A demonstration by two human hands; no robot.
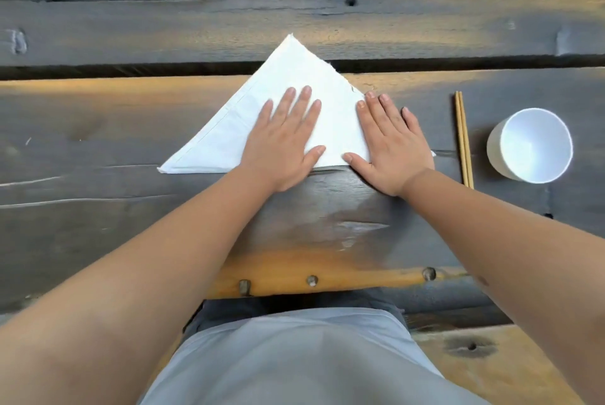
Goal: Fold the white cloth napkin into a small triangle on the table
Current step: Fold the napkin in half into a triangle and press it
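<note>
**Both palms flat on a white triangle**

The white cloth napkin (284, 103) lies in the middle of the frame on the dark plank table (98, 215), already shaped as a large triangle. Its apex points toward the top of the frame and reaches past the dark gap between two planks; its long base runs left to right just above centre. The lower left tip of the triangle lies bare on the wood, and a stitched hem shows along the left slope.

The left hand (284, 139) lies flat on the cloth near the middle of the base, fingers spread and pointing toward the top of the frame, thumb out to the right. It grasps nothing; the palm simply presses down. The right hand (389, 146) lies flat as well, fingers extended, covering the right part of the triangle, with its outer fingers over the cloth's right edge. Only a small white tip of the napkin peeks out at the right of this hand. It too holds nothing between its fingers. The two thumbs point toward each other, apart, above the base edge.

To the right of the frame a pair of wooden chopsticks (463, 139) lies side by side, running top to bottom, just beside the right hand. Further right stands a white cup (530, 146), its mouth open to the camera, apart from the chopsticks.
</note>
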